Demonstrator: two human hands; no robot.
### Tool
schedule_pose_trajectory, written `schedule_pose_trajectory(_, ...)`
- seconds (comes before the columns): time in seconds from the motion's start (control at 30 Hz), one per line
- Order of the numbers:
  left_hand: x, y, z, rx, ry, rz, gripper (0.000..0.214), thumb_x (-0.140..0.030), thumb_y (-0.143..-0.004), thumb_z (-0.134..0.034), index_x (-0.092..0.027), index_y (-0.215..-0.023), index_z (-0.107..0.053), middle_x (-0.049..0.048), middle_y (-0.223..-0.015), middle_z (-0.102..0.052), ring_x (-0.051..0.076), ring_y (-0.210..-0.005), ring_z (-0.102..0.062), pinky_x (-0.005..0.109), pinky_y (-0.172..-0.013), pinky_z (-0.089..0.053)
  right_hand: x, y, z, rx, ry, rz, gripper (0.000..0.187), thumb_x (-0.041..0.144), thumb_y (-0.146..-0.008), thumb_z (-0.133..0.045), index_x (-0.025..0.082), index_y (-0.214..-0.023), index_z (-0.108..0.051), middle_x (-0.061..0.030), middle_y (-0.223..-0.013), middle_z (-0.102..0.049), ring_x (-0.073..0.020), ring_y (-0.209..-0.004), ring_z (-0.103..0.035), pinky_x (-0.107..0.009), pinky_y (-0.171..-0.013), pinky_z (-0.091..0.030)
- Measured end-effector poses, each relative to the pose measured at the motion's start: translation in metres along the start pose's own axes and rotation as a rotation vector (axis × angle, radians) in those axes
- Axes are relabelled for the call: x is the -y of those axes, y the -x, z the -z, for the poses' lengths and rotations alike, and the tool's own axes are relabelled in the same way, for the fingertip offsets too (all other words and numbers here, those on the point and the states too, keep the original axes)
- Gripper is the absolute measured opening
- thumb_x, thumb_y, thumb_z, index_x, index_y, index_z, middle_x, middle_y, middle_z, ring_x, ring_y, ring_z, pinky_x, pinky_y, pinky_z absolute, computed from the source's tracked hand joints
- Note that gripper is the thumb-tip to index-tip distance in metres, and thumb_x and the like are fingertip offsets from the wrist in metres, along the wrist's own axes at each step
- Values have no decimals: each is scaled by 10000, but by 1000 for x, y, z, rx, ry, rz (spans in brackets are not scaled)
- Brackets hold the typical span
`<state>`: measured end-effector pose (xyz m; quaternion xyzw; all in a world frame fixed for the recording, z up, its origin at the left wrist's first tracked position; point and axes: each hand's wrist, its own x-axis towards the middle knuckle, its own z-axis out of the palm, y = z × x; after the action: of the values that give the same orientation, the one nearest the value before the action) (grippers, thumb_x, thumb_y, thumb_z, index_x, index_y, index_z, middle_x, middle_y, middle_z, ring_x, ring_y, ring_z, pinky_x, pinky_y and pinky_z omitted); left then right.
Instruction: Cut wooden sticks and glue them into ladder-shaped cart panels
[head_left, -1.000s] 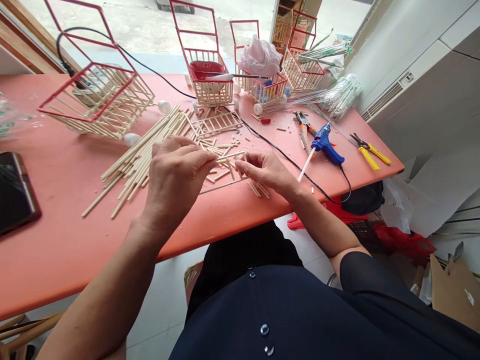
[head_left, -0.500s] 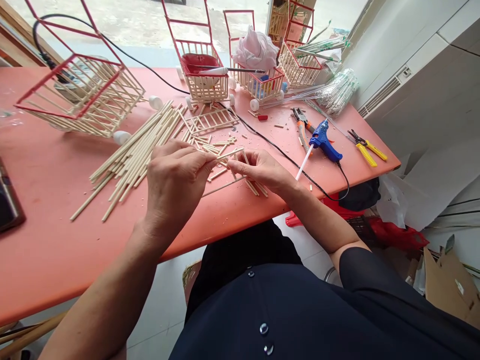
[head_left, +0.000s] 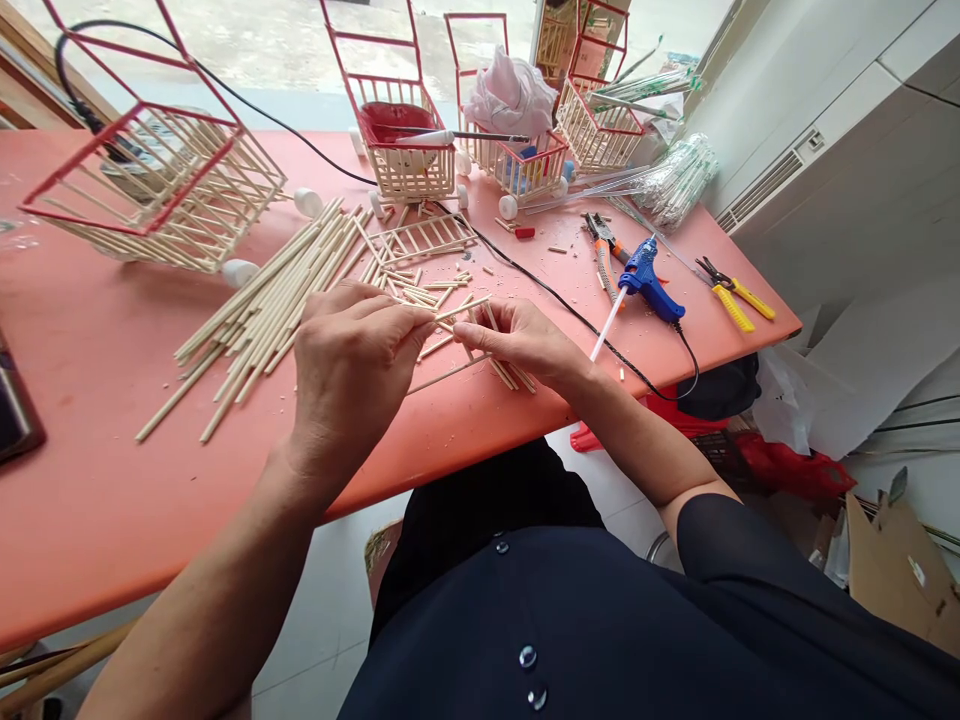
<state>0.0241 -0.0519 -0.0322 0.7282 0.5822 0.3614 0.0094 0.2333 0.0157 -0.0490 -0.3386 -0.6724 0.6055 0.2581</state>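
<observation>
My left hand (head_left: 352,365) is closed in a pinch on short wooden sticks (head_left: 459,308) that jut out to the right of its fingertips. My right hand (head_left: 525,340) is closed too, its fingers pinching the same small bundle of sticks from the right. Both hands hover just above the salmon-red table (head_left: 97,480) near its front edge. A pile of long wooden sticks (head_left: 262,310) lies left of my hands. A flat ladder-like stick panel (head_left: 424,238) lies just beyond them, with loose short sticks scattered around.
A blue glue gun (head_left: 649,283) with its black cord lies right of my hands, next to orange pliers (head_left: 600,250) and yellow cutters (head_left: 731,300). Stick-and-red-frame carts stand at the back: a big one (head_left: 157,180) at the left, several smaller (head_left: 409,150). Wrapped straws (head_left: 675,180) lie far right.
My hands have drawn closer together on the short sticks; the right fingers moved left to meet the left hand. The view has tilted slightly, shifting the table up and left.
</observation>
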Motion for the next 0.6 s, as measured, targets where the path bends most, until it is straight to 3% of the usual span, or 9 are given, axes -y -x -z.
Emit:
schedule_pose_trajectory(0.1,0,0,1,9,-2,4,258,-357,-1038,-619,-325,-859,-801,42,-881,-828,323,-1002,-746,503,-951,-547,0,1,-1,4,-11,-11,637,804,-874,-812,205,-856,-599,85,-605,-459,-62,-434,-352,-248,-388,-188)
schedule_pose_trajectory(0.33,2,0,1,6,19,6,240,-357,-1021,-637,-322,-859,-811,46,-897,-842,326,-999,-747,496,-941,-555,2,-2,1,-8,-2,51,644,778,-836,-864,183,-792,-621,55,-643,-514,-75,-562,-404,-225,-480,-274)
schedule_pose_trajectory(0.6,5,-1,3,10,9,-6,262,-379,-1024,-631,-317,-857,-823,51,-893,-850,327,-970,-749,495,-922,-564,0,0,1,60,-49,-24,599,749,-860,-863,198,-873,-627,83,-599,-525,-61,-405,-396,-239,-369,-225)
